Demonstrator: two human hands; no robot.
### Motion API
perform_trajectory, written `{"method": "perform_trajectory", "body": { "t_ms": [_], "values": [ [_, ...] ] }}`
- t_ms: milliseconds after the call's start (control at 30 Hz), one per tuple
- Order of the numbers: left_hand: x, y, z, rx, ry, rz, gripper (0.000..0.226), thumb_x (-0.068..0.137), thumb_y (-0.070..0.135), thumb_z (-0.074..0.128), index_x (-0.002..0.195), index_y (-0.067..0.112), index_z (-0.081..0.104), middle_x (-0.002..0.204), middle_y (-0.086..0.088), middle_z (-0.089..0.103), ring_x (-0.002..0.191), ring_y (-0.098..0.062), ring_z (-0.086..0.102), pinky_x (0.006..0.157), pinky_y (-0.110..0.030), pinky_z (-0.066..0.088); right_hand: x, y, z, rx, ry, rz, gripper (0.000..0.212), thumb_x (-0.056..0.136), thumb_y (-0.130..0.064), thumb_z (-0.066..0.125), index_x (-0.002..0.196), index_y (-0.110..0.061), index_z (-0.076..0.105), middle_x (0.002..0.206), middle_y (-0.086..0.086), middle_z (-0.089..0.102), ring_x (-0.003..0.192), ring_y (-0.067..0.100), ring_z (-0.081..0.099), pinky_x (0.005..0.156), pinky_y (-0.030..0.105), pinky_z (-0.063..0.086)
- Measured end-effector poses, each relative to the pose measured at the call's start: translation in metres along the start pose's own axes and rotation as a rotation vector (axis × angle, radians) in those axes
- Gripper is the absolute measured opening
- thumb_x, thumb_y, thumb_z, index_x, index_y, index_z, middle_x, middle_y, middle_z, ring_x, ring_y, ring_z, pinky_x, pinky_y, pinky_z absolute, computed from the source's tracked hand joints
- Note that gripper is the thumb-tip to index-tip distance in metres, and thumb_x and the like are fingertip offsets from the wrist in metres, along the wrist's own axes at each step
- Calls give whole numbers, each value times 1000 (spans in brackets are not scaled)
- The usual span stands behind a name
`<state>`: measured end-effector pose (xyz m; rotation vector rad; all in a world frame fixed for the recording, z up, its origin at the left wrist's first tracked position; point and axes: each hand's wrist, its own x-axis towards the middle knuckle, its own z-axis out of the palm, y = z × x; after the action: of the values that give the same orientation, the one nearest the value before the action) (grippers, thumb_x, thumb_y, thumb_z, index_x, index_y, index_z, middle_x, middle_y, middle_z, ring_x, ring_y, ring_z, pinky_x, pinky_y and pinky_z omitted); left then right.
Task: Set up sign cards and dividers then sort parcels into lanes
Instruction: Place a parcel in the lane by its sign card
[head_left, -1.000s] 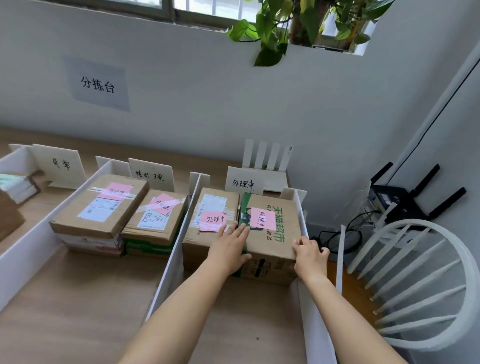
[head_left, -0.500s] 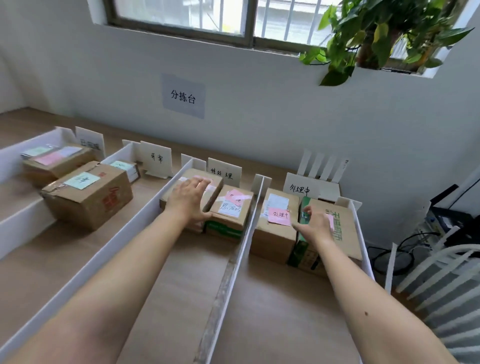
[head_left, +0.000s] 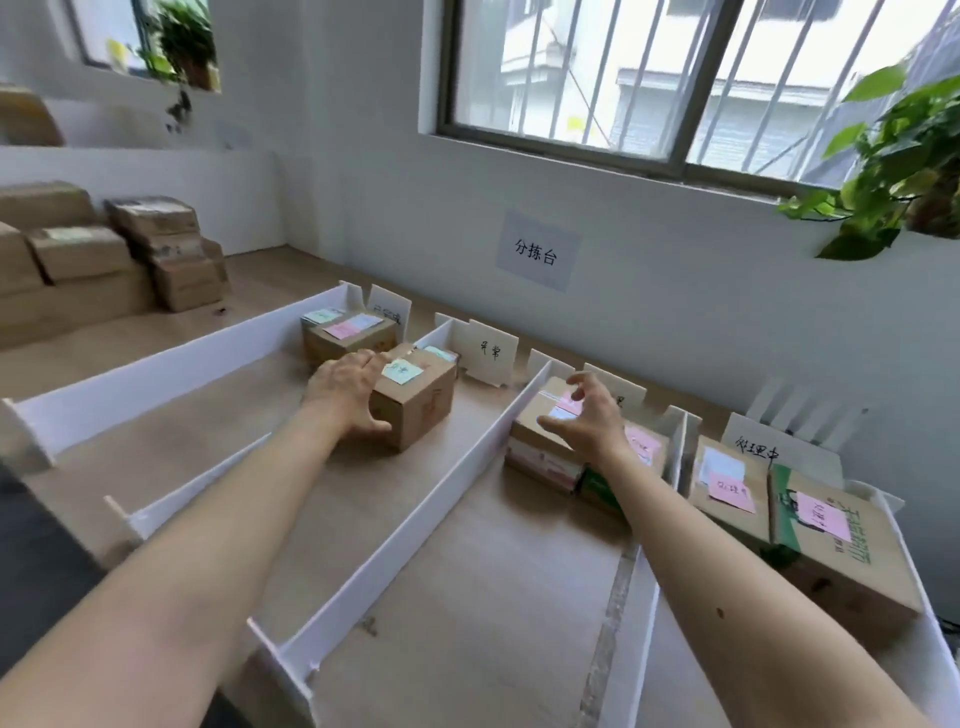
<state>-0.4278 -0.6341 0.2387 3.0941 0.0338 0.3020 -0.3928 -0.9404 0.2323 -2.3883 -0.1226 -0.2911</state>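
White dividers (head_left: 457, 467) split the wooden table into lanes, and white sign cards (head_left: 491, 353) stand at the far ends. My left hand (head_left: 345, 395) grips the near corner of a brown parcel with a green note (head_left: 421, 410) in the second lane, fingers over its top and thumb on its side. My right hand (head_left: 587, 415) hovers with spread fingers over a pink-noted parcel (head_left: 540, 447) in the third lane and hides part of that lane's card. The first lane holds a parcel (head_left: 348, 338). Two more parcels (head_left: 727, 493) lie in the rightmost lane.
A stack of brown boxes (head_left: 104, 260) stands at the far left of the table. A paper label (head_left: 537, 254) hangs on the wall under the window. A leafy plant (head_left: 893, 166) sits on the sill at the right. White slats (head_left: 800, 410) stand behind the rightmost card.
The view has swung left. My left hand went from the third-lane parcels to the green-noted parcel in the second lane. My right hand left the rightmost lane and now hovers over the third.
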Motion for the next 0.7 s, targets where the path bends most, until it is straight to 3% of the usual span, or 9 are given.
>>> {"method": "perform_trajectory", "body": {
  "t_ms": [267, 500, 700],
  "values": [
    [-76, -164, -46, 80, 69, -93, 91, 72, 50, 71, 146, 22, 25, 149, -2, 34, 135, -20, 35, 109, -35, 30, -27, -155, 109, 97, -84, -103, 63, 69, -24, 84, 123, -13, 52, 120, 11, 56, 111, 27, 53, 93, 36, 44],
    [-146, -305, -78, 11, 89, -315, 91, 74, 49, 73, 146, 21, 25, 152, -4, 28, 140, -21, 27, 111, -36, 21, -54, -288, 204, 126, -200, -279, 64, 70, -31, 81, 122, -13, 50, 126, 9, 56, 114, 27, 52, 95, 40, 45],
    [-197, -390, -95, 65, 143, -477, 92, 72, 56, 71, 145, 21, 28, 150, -5, 34, 134, -23, 38, 107, -38, 31, -82, -364, 272, 118, -323, -419, 66, 76, -31, 79, 131, -17, 45, 130, 7, 50, 118, 26, 50, 100, 46, 42]
  ]
}}
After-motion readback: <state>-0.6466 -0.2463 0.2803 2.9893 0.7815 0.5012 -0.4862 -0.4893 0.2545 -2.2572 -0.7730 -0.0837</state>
